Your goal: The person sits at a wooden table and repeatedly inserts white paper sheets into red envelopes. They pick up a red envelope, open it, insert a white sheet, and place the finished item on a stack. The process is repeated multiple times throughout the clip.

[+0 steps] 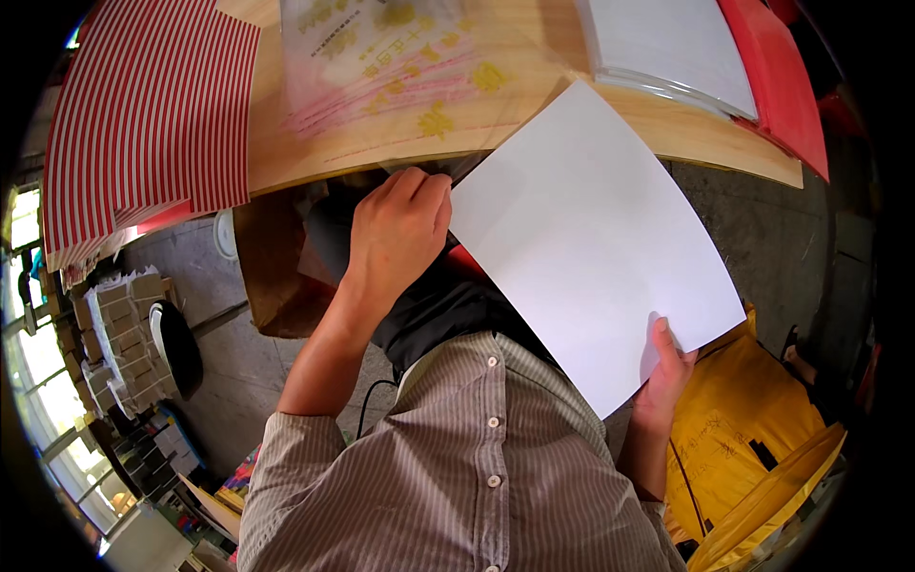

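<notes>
A blank white sheet of stiff paper [581, 229] slants over my lap, its far corner above the table. My right hand [667, 367] grips its near corner, thumb on top and fingers hidden beneath. My left hand [400, 224] is curled at the table's front edge, beside the sheet's left corner. Its fingers are closed at the near end of a clear plastic bag [381, 71] with yellow and pink prints; the fingertips are partly hidden. The bag lies flat on the wooden table [534, 114].
Red-and-white striped sheets [152, 114] cover the table's left end. At the right lie white sheets in clear plastic [672, 52] and a red sheet [777, 86]. A cardboard box [272, 276] stands under the table, a yellow bag [743, 429] beside my right arm, and bundled stacks [129, 334] at left.
</notes>
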Motion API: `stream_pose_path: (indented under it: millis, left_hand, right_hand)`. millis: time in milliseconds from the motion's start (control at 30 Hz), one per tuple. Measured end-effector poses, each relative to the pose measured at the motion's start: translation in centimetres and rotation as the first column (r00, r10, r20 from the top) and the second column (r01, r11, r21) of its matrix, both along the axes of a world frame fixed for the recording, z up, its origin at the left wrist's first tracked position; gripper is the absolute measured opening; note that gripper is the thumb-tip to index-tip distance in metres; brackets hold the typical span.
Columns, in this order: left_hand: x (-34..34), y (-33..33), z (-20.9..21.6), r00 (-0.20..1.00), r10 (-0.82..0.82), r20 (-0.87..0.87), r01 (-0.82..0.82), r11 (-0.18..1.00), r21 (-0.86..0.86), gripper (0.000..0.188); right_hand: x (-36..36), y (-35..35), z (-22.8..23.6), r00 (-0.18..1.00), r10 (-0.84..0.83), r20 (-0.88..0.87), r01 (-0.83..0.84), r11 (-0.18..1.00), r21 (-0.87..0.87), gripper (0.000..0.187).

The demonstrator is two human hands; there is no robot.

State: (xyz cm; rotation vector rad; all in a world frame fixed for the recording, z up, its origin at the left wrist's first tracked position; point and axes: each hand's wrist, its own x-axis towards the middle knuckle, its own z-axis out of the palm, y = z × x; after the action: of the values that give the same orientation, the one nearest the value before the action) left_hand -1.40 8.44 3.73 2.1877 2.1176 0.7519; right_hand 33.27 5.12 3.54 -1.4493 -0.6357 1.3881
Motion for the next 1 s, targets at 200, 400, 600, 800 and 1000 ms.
stream_pose_path:
  millis: [200, 400, 600, 800, 1000]
  left_hand:
    - [0.2, 0.3, 0.3, 1.0, -0.008, -0.01, 0.008, 1.0, -0.013, 0.01]
    - [0.7, 0.7, 0.2, 0.998, -0.035, -0.055, 0.036, 0.999, 0.008, 0.009]
    - [0.9, 0.6, 0.5, 0.999, -0.013, -0.033, 0.014, 1.0, 0.015, 0.009]
    - [0.6, -0.1, 0.2, 0.998, -0.027, 0.056, 0.022, 0.996, 0.081, 0.011]
    - [-0.5, -4.2, -1.0, 0.776, 0.171, 0.607, -0.178, 0.983, -0.051, 0.011]
  right_hand:
    - [-0.8, 0.0, 0.7, 1.0, -0.006, -0.019, 0.006, 1.0, -0.003, 0.055]
    - [-0.6, -0.2, 0.4, 0.999, -0.019, -0.044, 0.018, 1.0, -0.022, 0.053]
    - [-0.4, -0.2, 0.0, 0.997, -0.014, -0.075, 0.014, 1.0, -0.011, 0.051]
    - [-0.4, 0.0, -0.2, 0.997, -0.009, -0.078, 0.007, 0.999, -0.032, 0.05]
    - [-0.6, -0.3, -0.2, 0.999, -0.005, -0.046, 0.002, 0.999, -0.055, 0.048]
